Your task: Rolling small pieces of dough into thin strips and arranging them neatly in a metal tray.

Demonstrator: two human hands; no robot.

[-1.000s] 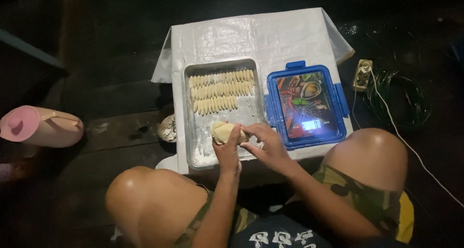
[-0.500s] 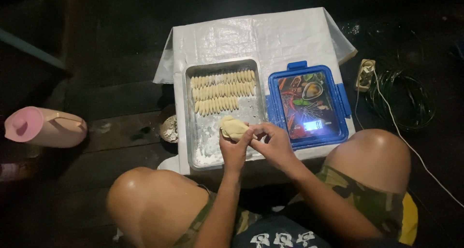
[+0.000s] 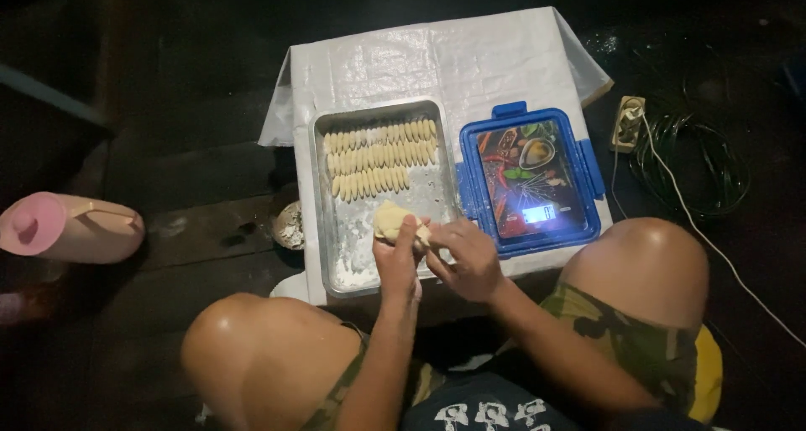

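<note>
Head view: a pale lump of dough [image 3: 391,223], judged soft, light and best held gently by its edges, is pinched between closed fingers of the left hand [image 3: 397,261] and right hand [image 3: 467,257] above a floured metal tray [image 3: 346,259].

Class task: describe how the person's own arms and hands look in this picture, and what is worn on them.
Both forearms are bare, with no sleeves reaching them. The left hand and right hand wear no gloves; no ring, watch or bracelet shows, though the dim light hides fine detail. Fingers look lightly dusted, but that is hard to tell.
</note>
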